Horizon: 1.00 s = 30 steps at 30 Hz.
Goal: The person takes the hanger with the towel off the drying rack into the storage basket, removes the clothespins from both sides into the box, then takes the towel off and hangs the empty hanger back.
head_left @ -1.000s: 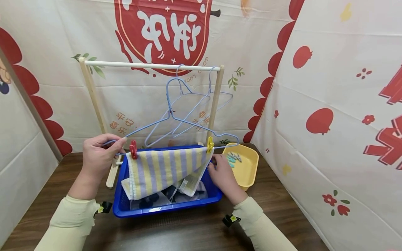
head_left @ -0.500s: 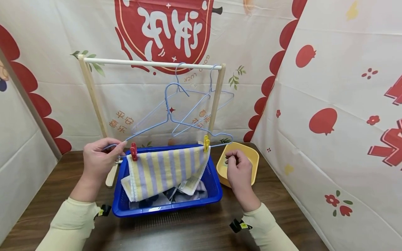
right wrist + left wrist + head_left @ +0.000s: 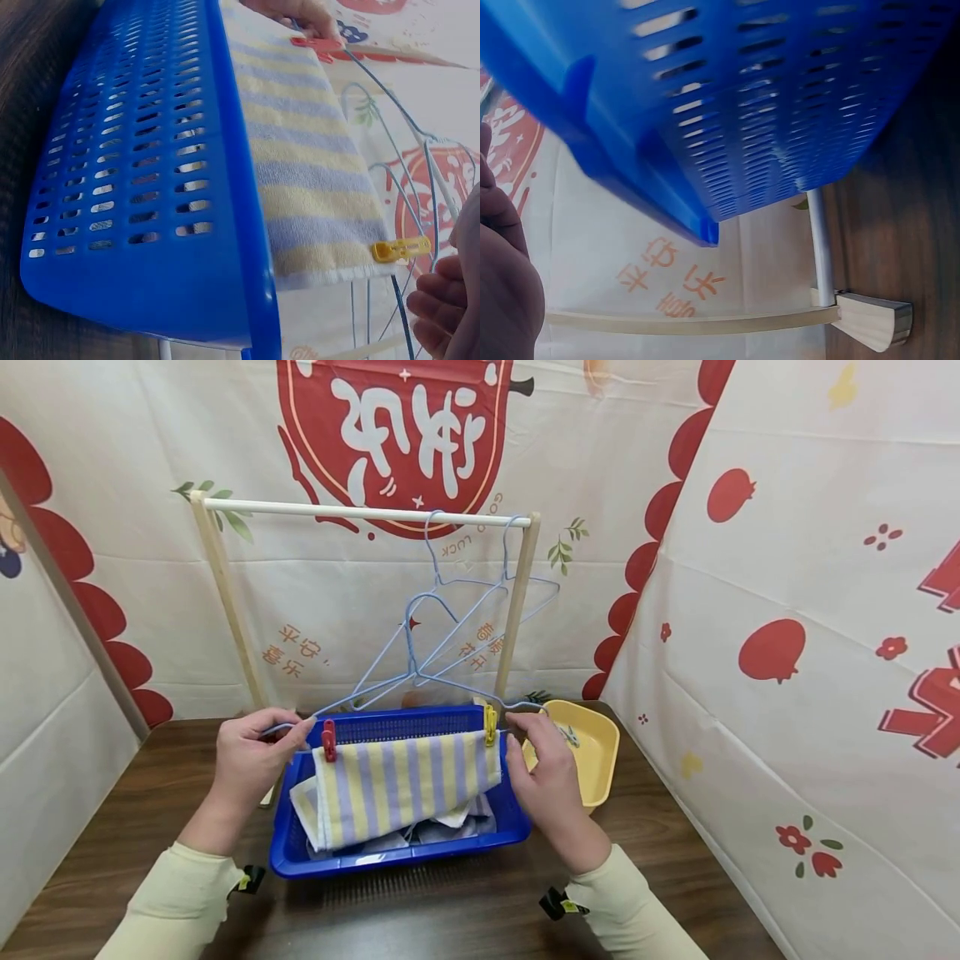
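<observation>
My left hand [image 3: 251,760] pinches the left end of a blue wire clothes hanger [image 3: 411,672], held low over the blue basket. A yellow-and-purple striped towel [image 3: 405,789] hangs from its lower bar. One red clothespin [image 3: 328,741] clips the towel's left corner, and one yellow clothespin [image 3: 490,725] its right corner. Around the hanger's right end comes my right hand [image 3: 551,777], thumb and index finger apart on either side of the wire. In the right wrist view its bent fingers [image 3: 442,300] sit close to the yellow clothespin. The towel's lower part overlaps the basket [image 3: 401,864].
Behind the basket stands a rack with a white rod [image 3: 322,510] and wooden posts [image 3: 517,602]. Two blue hangers [image 3: 506,547] hang at the rod's right end. At right, a yellow tray [image 3: 600,768] contains clothespins [image 3: 572,737]. More cloth [image 3: 446,831] lies inside the basket.
My right hand has left the yellow clothespin, moved right over the yellow tray, then come back to the hanger's right end. The hanger and towel have sunk lower, my left hand still pinching.
</observation>
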Motion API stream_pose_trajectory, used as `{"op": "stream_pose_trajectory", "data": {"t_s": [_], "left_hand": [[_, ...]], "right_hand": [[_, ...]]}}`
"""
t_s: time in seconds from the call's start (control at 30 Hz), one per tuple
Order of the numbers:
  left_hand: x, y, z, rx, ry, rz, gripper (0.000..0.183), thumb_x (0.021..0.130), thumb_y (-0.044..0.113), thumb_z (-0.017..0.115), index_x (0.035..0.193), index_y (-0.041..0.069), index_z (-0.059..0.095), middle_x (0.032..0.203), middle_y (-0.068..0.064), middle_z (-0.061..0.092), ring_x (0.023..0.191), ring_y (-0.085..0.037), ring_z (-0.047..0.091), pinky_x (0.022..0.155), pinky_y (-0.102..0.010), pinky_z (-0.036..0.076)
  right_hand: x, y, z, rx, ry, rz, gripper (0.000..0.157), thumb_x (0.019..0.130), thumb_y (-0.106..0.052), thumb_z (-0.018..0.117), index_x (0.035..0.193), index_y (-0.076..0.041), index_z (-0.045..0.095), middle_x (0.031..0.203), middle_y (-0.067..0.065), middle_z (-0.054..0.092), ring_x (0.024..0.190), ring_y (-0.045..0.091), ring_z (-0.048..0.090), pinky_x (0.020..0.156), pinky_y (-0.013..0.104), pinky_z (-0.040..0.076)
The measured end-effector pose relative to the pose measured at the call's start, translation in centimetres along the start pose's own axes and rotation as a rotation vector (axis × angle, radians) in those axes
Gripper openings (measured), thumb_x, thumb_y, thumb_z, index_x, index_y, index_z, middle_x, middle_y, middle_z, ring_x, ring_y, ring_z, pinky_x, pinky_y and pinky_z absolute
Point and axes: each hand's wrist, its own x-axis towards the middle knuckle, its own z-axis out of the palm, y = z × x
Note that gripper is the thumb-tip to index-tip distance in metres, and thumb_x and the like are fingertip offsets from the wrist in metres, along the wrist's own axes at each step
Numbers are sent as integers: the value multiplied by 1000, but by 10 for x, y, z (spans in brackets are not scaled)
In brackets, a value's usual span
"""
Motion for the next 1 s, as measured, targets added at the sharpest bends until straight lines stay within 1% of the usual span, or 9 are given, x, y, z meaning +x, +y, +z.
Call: {"op": "stream_pose_trajectory", "data": {"t_s": [0.1,0.2,0.37,0.5,0.6,0.73,0.83,0.93,1.0], "left_hand": [[-2,-2,1,-5,-3,0,18,87,-21,81,85,-4,76,68,-4,70,57,-7,63,54,-16,51],[-5,-4,2,-19,6,1,19,86,-22,81,84,-4,75,67,-6,69,56,-5,62,54,-16,51],[-7,-6,3,-38,7,-5,18,86,-23,81,86,-6,75,67,-4,70,57,-4,61,54,-15,50],[-8,-4,4,-30,7,-15,19,86,-22,81,85,-4,75,67,-1,69,57,-4,60,54,-16,51],[-8,-3,5,-29,10,-18,19,87,-21,81,84,-4,74,67,-2,68,56,-5,59,54,-17,51],[-8,-1,5,-24,11,-23,18,88,-21,80,84,-4,74,67,-2,68,56,-5,59,53,-17,51],[-9,-1,6,-18,8,-34,17,89,-19,80,84,-4,74,67,-1,68,56,-6,59,54,-17,51],[-10,-1,6,-12,8,-46,16,90,-18,80,85,-4,74,68,0,69,56,-6,59,54,-17,52],[-10,-1,6,-11,9,-50,16,91,-18,80,85,-4,74,68,0,69,56,-6,60,54,-17,52]], "right_hand": [[0,-3,3,-52,-22,-22,31,102,-6,72,133,1,73,127,14,75,115,31,70,103,53,56],[0,-5,6,-103,-36,-37,35,102,-8,74,135,2,73,130,17,76,119,36,71,105,58,55],[2,-7,10,-148,-61,-59,39,101,-11,75,138,4,71,132,20,76,122,40,71,106,59,53],[4,-9,12,-139,-69,-70,42,101,-11,75,140,4,70,132,19,76,122,39,71,104,60,53],[5,-10,12,-121,-75,-48,41,101,-12,76,139,3,70,132,18,76,120,38,72,103,59,55],[5,-11,12,-86,-83,15,35,102,-12,79,134,-1,72,123,15,78,99,36,72,88,52,58],[4,-11,12,-54,-76,51,30,101,-11,82,128,-3,73,115,12,79,88,36,68,78,49,57],[3,-10,12,-32,-62,60,27,100,-10,83,125,-5,73,114,11,79,92,34,71,80,50,59],[4,-10,11,-14,-54,63,25,101,-9,83,124,-6,74,114,9,79,95,29,72,82,49,60]]}}
